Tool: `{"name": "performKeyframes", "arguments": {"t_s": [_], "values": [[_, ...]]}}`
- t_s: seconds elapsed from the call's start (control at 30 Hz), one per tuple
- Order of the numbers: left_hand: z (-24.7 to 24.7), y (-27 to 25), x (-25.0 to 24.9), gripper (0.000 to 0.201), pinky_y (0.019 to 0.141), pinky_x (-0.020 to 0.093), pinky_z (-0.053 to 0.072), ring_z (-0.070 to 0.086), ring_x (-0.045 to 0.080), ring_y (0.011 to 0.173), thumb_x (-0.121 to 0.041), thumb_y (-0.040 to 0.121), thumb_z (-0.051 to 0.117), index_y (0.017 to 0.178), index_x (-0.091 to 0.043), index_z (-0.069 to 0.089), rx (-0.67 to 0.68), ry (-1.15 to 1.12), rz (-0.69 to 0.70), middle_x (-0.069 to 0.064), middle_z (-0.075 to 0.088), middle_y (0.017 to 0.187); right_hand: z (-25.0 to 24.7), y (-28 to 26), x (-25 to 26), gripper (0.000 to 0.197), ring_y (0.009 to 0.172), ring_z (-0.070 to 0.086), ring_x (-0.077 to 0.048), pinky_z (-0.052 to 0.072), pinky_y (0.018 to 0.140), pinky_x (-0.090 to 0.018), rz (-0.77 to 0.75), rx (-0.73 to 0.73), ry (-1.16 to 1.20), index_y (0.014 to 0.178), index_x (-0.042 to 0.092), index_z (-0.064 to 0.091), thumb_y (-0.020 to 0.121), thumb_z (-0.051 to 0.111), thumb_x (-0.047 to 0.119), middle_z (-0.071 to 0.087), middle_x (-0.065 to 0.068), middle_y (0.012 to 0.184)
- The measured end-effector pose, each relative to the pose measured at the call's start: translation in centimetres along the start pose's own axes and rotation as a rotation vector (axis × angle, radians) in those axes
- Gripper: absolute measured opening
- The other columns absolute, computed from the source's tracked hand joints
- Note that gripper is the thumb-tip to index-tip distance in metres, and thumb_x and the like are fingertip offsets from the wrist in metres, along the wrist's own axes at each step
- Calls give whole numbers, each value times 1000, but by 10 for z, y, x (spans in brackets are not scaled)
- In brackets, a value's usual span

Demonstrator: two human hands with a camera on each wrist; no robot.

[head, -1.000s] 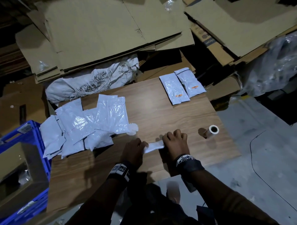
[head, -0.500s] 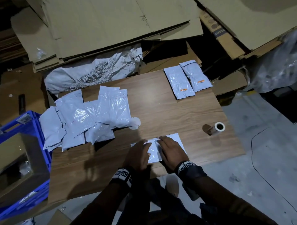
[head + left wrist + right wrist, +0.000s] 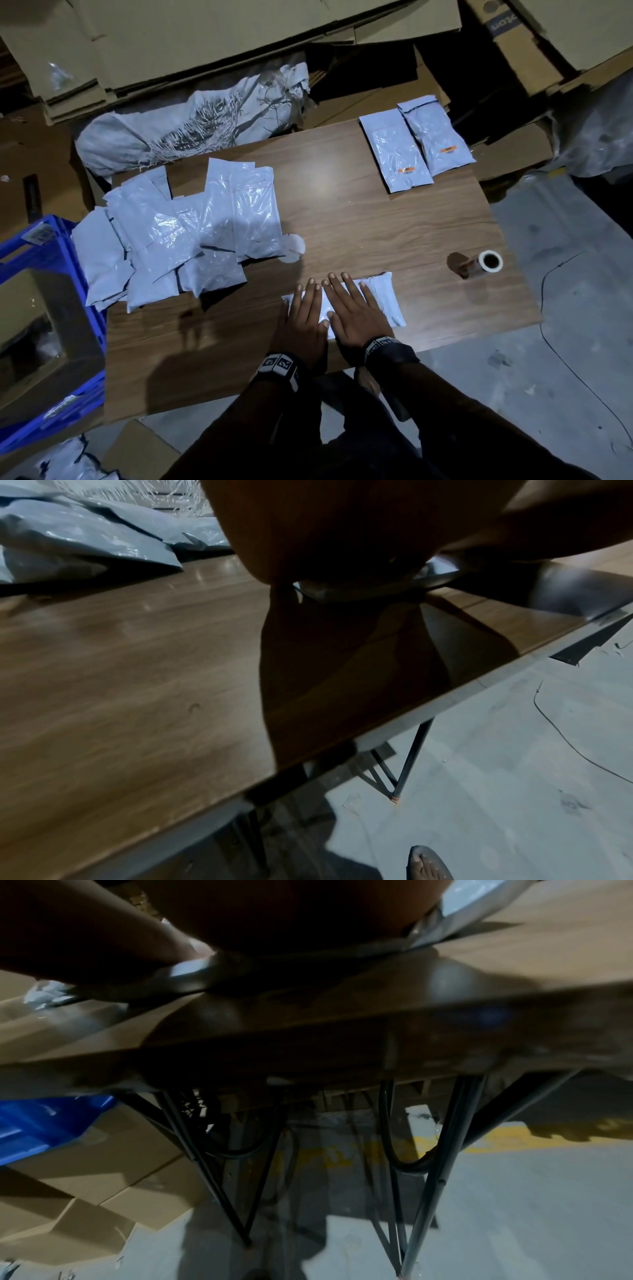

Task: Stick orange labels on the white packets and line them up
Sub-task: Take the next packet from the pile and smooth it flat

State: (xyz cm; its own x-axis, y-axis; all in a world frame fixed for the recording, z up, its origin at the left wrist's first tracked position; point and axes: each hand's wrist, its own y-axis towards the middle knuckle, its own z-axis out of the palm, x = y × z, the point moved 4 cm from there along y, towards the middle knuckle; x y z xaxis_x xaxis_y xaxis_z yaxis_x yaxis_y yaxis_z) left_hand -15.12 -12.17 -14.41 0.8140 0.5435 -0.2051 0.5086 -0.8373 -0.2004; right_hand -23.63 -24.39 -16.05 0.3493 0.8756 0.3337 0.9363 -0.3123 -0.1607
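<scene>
Step in hand: flattening a white packet (image 3: 380,301) on the wooden table (image 3: 359,219) so a label will sit smooth, as I judge it.
Doing it well: press evenly from the packet's middle outward, keep it square to the table's near edge, and leave a flat bare patch for the sticker; creases under a label would likely lift it.
Left hand (image 3: 303,320): fingers straight and spread, palm down on the packet's left end, gripping nothing.
Right hand (image 3: 356,313): fingers straight and fanned, flat on the packet's middle, gripping nothing.
Packet being worked: near the table's front edge, its right end showing past the right hand.
Label roll (image 3: 479,263): on the table, right of the packet, apart from both hands.
Labelled packets (image 3: 416,142): two side by side at the table's far right corner, each with an orange label.
Unlabelled pile (image 3: 178,236): heaped on the table's left side.
</scene>
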Motion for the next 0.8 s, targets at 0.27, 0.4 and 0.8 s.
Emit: {"name": "performKeyframes", "arguments": {"t_s": [0.27,0.4,0.8], "values": [[-3,0,10,69,117,55,29,20,27,155,-48,100,34,161,-18,24,71,-36,9,6,15,170,-17,-13,-39,77,158,-16,-16,-6,127,-44,97,57,-29,165,27,-4,104,22,67,-14,5,172],[-5,0,18,75,124,52,11,0,22,158,-59,99,29,163,-31,1,152,-109,-54,-9,-12,170,-34,-24,-70,79,156,-22,-14,-7,127,-45,201,64,-41,163,33,-12,101,20,72,-23,12,169],[-26,13,35,84,103,43,47,51,31,131,-55,73,57,147,-17,47,88,-233,-83,5,49,146,-76,-54,-41,26,106,61,-31,50,80,-39,41,-31,274,116,24,63,96,50,33,62,-1,117]]}}
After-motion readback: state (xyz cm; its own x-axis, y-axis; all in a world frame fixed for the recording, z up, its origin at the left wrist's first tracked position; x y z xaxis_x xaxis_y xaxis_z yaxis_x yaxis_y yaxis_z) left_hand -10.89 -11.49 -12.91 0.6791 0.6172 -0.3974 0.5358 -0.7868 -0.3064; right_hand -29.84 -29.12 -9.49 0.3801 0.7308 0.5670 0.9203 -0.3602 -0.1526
